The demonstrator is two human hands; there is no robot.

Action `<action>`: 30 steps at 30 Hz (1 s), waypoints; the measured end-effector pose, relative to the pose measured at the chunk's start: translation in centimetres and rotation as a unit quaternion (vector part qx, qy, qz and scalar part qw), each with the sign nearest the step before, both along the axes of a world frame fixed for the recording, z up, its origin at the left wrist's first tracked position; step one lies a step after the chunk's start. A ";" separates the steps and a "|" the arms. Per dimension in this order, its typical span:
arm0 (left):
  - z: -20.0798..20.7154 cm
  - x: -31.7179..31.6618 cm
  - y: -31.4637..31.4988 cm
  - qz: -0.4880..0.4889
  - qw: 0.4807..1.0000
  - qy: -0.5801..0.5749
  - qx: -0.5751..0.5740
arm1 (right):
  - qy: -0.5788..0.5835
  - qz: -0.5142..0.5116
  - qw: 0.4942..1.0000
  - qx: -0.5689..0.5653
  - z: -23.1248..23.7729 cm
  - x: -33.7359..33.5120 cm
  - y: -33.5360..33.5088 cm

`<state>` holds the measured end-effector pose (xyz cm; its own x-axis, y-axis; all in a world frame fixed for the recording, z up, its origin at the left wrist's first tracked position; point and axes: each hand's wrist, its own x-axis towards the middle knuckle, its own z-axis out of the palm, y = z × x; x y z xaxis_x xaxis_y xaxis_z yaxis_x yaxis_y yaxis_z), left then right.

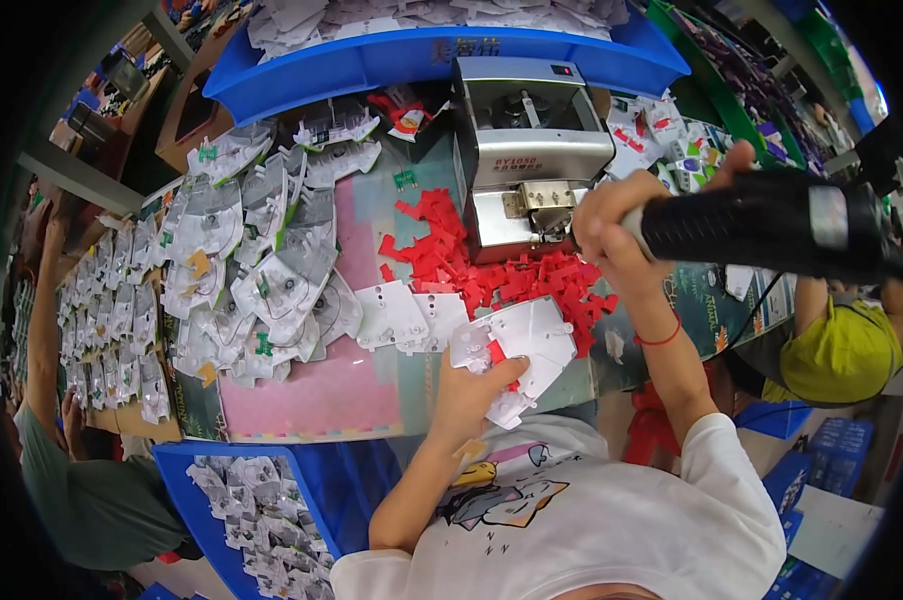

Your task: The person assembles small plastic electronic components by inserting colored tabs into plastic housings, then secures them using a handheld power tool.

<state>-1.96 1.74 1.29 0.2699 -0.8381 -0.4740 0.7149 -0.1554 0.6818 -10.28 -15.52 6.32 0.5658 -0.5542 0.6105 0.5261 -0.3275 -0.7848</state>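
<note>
In front of my chest, my left hand (463, 395) grips a white plastic housing (543, 345), its thumb pressing on a small red plastic piece set against it. My right hand (616, 215), raised at the right, is wrapped round the front of a black electric screwdriver (761, 222); the tool hides part of the fingers. Its tip is close to the front of a silver screw feeder (536, 150). Loose red plastic pieces (436, 235) are heaped before and beside the feeder. Two flat white housings (391, 315) lie left of my left hand.
Clear and white assembled parts (261, 240) are piled on the left of the table. A blue bin (371, 65) of white parts stands behind the feeder, and another blue bin (296, 480) of parts sits below the front edge. Other people work at far left and right.
</note>
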 end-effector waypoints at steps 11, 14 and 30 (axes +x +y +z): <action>-0.8 -0.2 -0.1 -0.050 0.998 0.010 0.042 | 0.096 -0.072 0.990 0.072 -0.4 1.7 0.0; -1.0 -0.4 -0.1 -0.062 0.996 0.035 0.046 | 0.064 0.033 0.988 0.134 -0.1 0.7 1.5; 0.8 -0.7 0.3 -0.114 0.992 0.047 0.009 | 0.033 0.207 0.973 0.098 -1.2 -1.3 4.4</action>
<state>-2.64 2.05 2.06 0.0277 -0.8635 -0.5036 0.7197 -0.3324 0.6095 -11.58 -11.14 5.16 0.7996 -0.3722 0.4713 0.5275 0.0602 -0.8474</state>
